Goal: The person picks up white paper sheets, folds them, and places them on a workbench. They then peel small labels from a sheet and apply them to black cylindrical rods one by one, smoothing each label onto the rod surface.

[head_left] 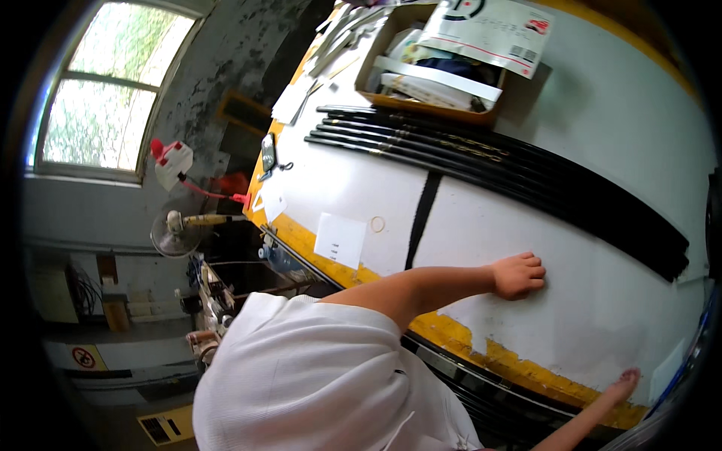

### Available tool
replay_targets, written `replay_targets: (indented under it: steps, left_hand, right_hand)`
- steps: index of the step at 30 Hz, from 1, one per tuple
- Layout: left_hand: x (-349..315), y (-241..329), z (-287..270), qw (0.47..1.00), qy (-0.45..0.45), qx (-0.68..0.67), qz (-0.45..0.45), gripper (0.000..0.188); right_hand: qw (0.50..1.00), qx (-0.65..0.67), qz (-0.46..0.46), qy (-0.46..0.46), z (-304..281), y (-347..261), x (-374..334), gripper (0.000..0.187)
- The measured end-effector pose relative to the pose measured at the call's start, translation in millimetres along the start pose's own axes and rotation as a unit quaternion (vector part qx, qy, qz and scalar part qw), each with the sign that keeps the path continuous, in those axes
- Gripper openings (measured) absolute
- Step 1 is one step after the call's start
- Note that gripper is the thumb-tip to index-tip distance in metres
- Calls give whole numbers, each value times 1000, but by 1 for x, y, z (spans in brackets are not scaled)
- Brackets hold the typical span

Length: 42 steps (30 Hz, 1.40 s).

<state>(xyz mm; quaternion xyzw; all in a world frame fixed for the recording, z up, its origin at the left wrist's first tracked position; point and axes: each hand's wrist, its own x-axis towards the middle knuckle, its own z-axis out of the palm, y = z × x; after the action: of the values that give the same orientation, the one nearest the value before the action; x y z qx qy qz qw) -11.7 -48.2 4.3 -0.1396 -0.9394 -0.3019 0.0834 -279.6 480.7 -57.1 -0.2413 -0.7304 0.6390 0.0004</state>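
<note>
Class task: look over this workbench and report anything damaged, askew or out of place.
The yellow edge band of the white table is chipped and worn ragged near the left hand. A short black strip lies crosswise to the long black strips.

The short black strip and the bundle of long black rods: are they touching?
Cannot tell. In the head view the short black strip runs up to the bundle of long black rods, but black on black hides any contact or gap.
</note>
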Motion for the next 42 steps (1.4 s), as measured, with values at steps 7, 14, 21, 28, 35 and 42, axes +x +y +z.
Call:
replay_targets:
  steps: [7, 14, 21, 28, 35, 42]
  left_hand:
    - [8, -2, 19, 995, 7, -77, -67, 13]
    - [-109, 9, -118, 950, 194, -223, -98, 7]
    - [-347, -16, -261, 897, 272, -131, -322, 11]
    - [-517, 42, -319, 800, 302, -51, -516, 9]
    - [-609, 110, -283, 701, 303, 12, -646, 10]
    - [-667, 146, -257, 599, 352, 44, -718, 13]
  right_hand:
    - [969, -51, 58, -233, 151, -31, -272, 11]
    - [913, -91, 67, -393, 262, -65, -485, 16]
    - [822, -143, -3, -551, 439, -44, -640, 17]
    - [661, -144, -369, -637, 646, -7, -805, 9]
    - [577, -227, -533, -575, 776, 10, -920, 23]
    - [523, -303, -608, -515, 849, 37, -977, 40]
